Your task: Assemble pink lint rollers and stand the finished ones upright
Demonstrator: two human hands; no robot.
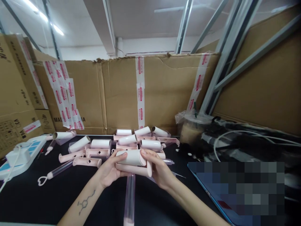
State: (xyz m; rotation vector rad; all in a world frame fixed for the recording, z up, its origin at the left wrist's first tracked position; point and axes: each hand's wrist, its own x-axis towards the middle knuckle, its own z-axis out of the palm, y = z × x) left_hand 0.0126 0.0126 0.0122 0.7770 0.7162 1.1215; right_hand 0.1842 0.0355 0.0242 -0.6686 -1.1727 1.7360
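Note:
Both hands meet at the middle of the black table. A white lint roll (131,157) is gripped at its two ends, set against a pale pink roller frame (135,169). My left hand (109,172) has its thumb on the roll's left end and its fingers under the frame. On the other side, my right hand (160,168) presses its thumb at the roll's right end and wraps round the frame's end plate. A clear tube handle (129,197) reaches down from below the frame; whether it is joined there, I cannot tell.
Behind the hands lie several white rolls (101,144) and pink frames (87,162). Leftward are a clear handle with a heart-shaped ring (42,180) and a power strip (30,160). A lidded drink cup (191,128) and a blue-edged, pixelated flat object (211,194) occupy the right. Cardboard (164,88) closes the back.

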